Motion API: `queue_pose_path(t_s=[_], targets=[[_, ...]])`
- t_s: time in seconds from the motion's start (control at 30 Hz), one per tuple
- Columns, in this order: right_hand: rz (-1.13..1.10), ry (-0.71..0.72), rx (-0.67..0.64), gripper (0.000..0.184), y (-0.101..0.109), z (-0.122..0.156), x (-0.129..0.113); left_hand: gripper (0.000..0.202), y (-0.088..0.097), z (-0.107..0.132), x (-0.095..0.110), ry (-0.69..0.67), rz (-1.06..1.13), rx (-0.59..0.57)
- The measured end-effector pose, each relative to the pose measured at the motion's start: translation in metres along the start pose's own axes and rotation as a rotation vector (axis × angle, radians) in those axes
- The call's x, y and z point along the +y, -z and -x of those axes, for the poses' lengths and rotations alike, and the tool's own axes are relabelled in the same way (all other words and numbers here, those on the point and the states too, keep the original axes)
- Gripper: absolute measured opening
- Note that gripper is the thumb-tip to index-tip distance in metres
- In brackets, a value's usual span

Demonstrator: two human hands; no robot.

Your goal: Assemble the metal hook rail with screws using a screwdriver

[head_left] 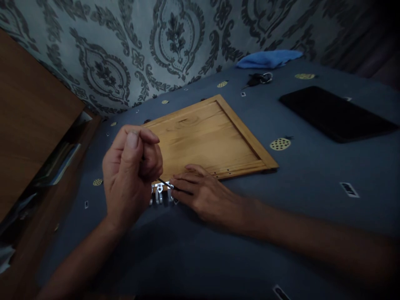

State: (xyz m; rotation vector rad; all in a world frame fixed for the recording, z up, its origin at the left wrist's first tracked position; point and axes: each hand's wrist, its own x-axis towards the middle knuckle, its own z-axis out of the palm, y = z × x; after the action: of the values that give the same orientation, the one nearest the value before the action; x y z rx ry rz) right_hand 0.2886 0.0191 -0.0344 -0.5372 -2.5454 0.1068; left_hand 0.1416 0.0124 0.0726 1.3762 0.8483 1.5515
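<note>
Left hand [133,171]: fingers clenched around a slim, dark, rod-like tool [164,182]. Shiny silver metal hook strip [160,188]: near edge of a framed, rectangular, light-brown wooden panel [196,137]. Right hand [208,196]: fingers extended beside strip; grip cannot be told.

Panel [203,139] on sheet [312,179], cloth [269,59] behind, cabinet [34,100] left.

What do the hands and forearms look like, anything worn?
The left hand and right hand wear no gloves, and no ring or watch shows. The left forearm and right forearm are bare, without visible sleeves. A rounded left thumbnail shows.
</note>
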Motion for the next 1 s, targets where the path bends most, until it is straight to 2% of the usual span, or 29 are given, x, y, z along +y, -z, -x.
queue_pose_path(t_s=[0.33,0.47,0.7,0.87,1.0], targets=[[-0.014,-0.014,-0.017,0.025,0.001,0.000,-0.001,0.022,0.002,0.004,0.001,0.029,-0.072,-0.059],[0.000,-0.017,-0.017,0.024,0.001,0.000,-0.001,0.022,0.003,0.005,0.002,0.061,-0.136,-0.041],[-0.002,-0.007,-0.010,0.022,0.000,0.000,-0.001,0.023,0.001,-0.001,0.002,0.095,-0.022,-0.047],[0.025,-0.019,-0.013,0.022,0.000,-0.001,-0.001,0.028,0.003,-0.004,0.001,0.060,0.007,-0.133],[0.007,-0.011,-0.026,0.023,0.002,-0.002,-0.001,0.033,0.008,-0.007,0.001,0.102,0.023,-0.231]])
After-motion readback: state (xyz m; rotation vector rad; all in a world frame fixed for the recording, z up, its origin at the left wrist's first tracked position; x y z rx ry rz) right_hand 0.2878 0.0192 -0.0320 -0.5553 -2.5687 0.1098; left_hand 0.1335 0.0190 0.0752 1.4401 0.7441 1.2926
